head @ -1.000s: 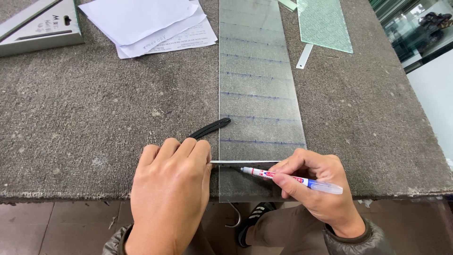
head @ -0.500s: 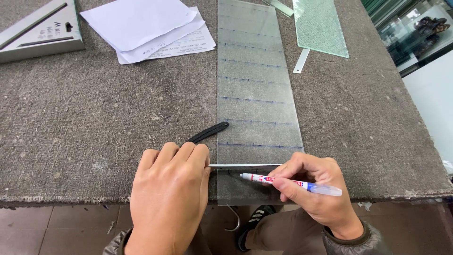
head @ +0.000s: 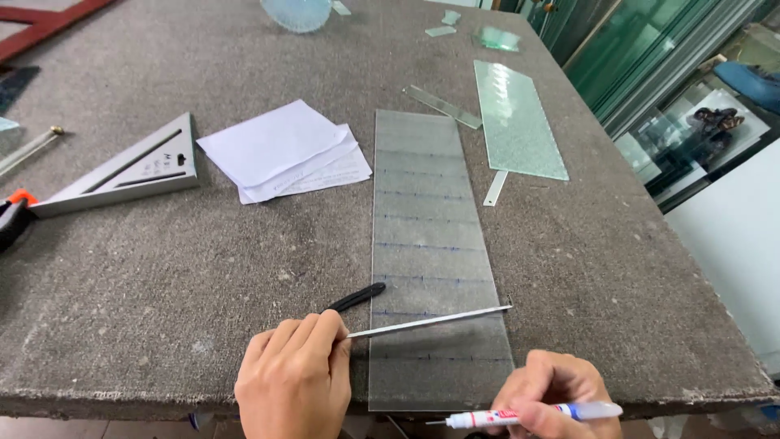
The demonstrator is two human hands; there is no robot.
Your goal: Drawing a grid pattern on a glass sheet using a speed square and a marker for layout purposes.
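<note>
Lower centre: left hand fingers are pinching a thin metal ruler lying across the glass strip. Lower right: right hand fingers are gripping a marker pen off the table edge.

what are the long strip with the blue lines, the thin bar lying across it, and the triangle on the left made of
The strip looks like frosted glass: pale, translucent, with the grey table showing through. The thin bar under the left hand seems bare metal, silvery with a bright sheen. The triangle looks like matt grey metal, perhaps aluminium.
</note>
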